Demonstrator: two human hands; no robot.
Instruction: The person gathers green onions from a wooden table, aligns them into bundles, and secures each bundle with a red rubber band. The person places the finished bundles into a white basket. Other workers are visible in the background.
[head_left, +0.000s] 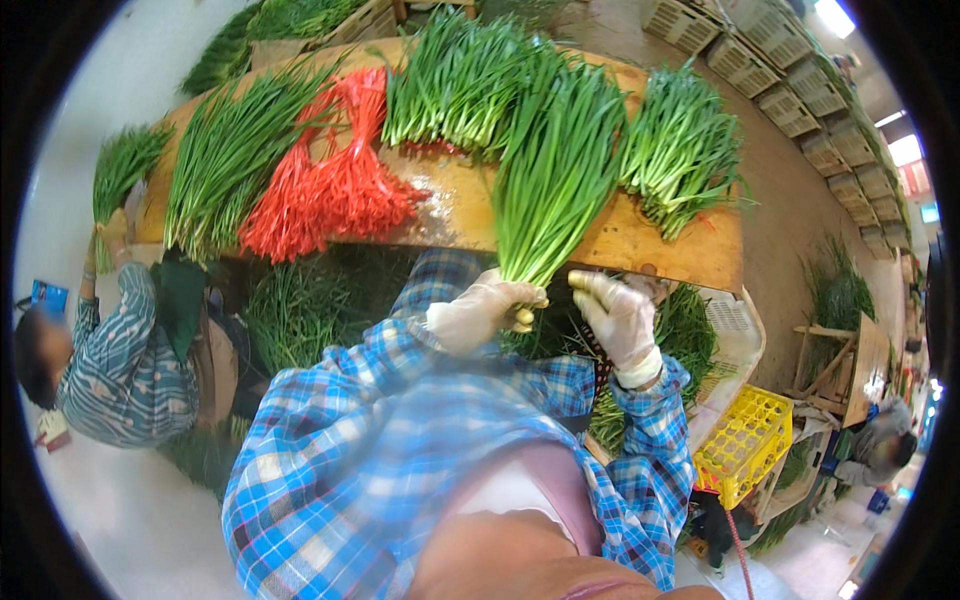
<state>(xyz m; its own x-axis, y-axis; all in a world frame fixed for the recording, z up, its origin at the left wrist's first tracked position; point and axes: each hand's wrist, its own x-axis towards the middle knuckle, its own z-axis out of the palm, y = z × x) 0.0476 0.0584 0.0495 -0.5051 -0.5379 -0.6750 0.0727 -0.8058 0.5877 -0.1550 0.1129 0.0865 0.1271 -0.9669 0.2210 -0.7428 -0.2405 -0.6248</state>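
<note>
My left hand (480, 311), in a thin whitish glove, grips the pale stem ends of a bunch of garlic chives (559, 165). The green leaves fan away from me over the wooden table (450, 217). Just right of the stems, my gloved right hand (619, 315) is raised with its fingers bent and slightly apart. Nothing shows in it. On the table to the left lie bundles of red plastic ties (337, 195). A row of chive bunches (457, 82) lies behind the held one, and another pile (679, 150) is at the right end.
Loose chive leaves (300, 307) are heaped below the table edge. At left a person (127, 360) holds another bunch (124, 165); more chives (232, 150) lie between us. A white crate (731, 330) and a yellow crate (746, 442) stand right. Stacked crates (787, 112) line the far right.
</note>
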